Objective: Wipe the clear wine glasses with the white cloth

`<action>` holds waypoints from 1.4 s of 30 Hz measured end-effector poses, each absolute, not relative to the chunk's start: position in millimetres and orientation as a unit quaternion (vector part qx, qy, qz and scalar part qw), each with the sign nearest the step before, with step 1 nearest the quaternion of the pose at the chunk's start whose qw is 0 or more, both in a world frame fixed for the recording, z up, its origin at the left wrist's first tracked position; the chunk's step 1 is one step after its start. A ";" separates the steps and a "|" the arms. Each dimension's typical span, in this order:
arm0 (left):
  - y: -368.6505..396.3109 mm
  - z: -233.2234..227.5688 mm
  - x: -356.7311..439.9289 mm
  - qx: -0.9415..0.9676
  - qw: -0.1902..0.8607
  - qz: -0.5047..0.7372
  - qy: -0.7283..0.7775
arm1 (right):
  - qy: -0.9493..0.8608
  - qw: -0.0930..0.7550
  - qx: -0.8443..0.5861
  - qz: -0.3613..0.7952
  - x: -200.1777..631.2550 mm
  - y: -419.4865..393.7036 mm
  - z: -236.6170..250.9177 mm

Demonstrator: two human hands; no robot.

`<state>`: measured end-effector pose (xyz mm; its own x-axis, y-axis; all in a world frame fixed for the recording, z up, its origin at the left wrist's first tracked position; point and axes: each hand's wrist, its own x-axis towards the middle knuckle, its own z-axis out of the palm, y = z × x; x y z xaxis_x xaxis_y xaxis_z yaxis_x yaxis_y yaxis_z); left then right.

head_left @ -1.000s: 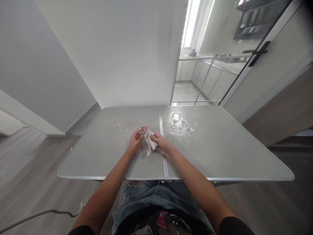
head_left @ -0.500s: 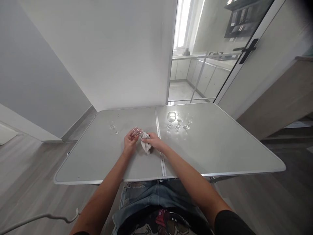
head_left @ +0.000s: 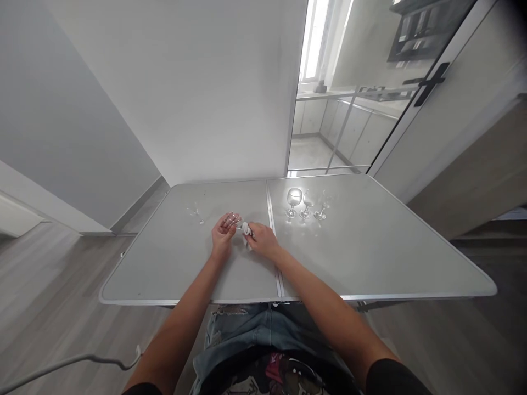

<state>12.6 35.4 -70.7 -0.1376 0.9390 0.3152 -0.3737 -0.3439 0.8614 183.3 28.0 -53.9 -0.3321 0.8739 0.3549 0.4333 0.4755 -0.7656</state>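
Note:
My left hand point(head_left: 223, 236) is closed around the bowl of a clear wine glass point(head_left: 234, 219), which lies tilted above the table with its stem side toward the right. My right hand point(head_left: 262, 239) grips a white cloth point(head_left: 247, 229) bunched at the stem end of that glass. The cloth and fingers hide the stem and foot. To the right, a round-bowled wine glass point(head_left: 293, 198) stands upright beside a second stemmed glass point(head_left: 307, 203) and a third glass point(head_left: 321, 206). Farther left is another clear glass point(head_left: 196, 213), faint against the surface.
The grey folding table point(head_left: 370, 247) has a metal rim and a seam point(head_left: 269, 206) across its middle. Behind it stand a white wall point(head_left: 222, 99) and a glass door with a black handle point(head_left: 430, 85). A grey cable point(head_left: 82, 357) hangs at the lower left.
My right hand has turned and drawn the cloth into a tighter bunch, so less of it hangs down. The view has shifted slightly; the standing glasses have stayed put.

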 end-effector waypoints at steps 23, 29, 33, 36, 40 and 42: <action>30.4 -65.7 15.1 0.466 0.486 0.670 0.313 | -0.553 0.386 -0.343 0.654 192.0 27.4 -46.4; 31.4 -66.2 16.3 0.466 0.486 0.672 0.308 | -0.484 0.359 -0.289 0.744 197.0 28.1 -43.2; 34.0 -68.4 14.7 0.460 0.474 0.683 0.312 | -0.685 0.422 -0.393 0.445 193.6 27.6 -49.0; 35.1 -69.7 13.7 0.455 0.469 0.690 0.311 | -0.779 0.404 -0.418 0.237 191.3 24.9 -51.5; 34.8 -69.1 13.2 0.451 0.471 0.689 0.314 | -0.764 0.403 -0.428 0.266 187.9 23.0 -50.8; 34.1 -68.2 13.7 0.454 0.479 0.683 0.314 | -0.695 0.415 -0.418 0.412 187.5 23.9 -49.5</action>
